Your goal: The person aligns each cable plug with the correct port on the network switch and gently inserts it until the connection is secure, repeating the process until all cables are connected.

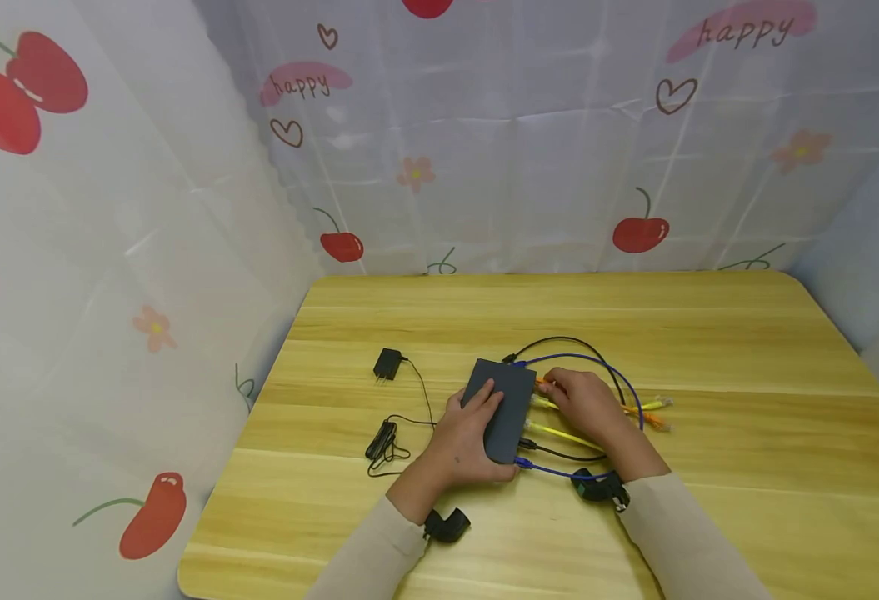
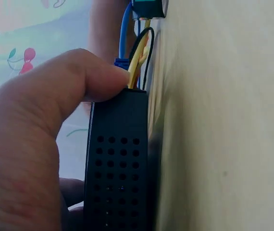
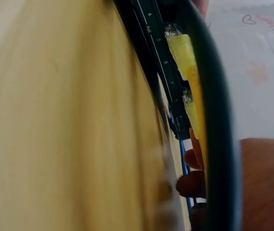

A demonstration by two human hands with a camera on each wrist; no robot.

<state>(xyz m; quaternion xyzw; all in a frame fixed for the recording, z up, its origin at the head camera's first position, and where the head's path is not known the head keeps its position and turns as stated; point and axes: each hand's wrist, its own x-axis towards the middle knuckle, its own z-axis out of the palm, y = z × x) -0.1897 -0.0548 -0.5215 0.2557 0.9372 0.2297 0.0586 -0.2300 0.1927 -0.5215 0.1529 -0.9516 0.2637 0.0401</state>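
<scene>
A flat black network switch with numbered ports along its right side lies on the table. My left hand holds it, fingers spread over its top and thumb against the near end, close to a blue plug. At the far part of the port side, my right hand pinches an orange network cable by its plug end; fingers partly hide how far the plug sits in the port. Two yellow cable plugs stand in neighbouring ports. A black cable also meets the port side.
Left of the switch lie a black power adapter and its bundled cord. Blue and black cables loop behind the right hand. Loose yellow and orange cable ends rest to the right. A printed curtain hangs behind the table.
</scene>
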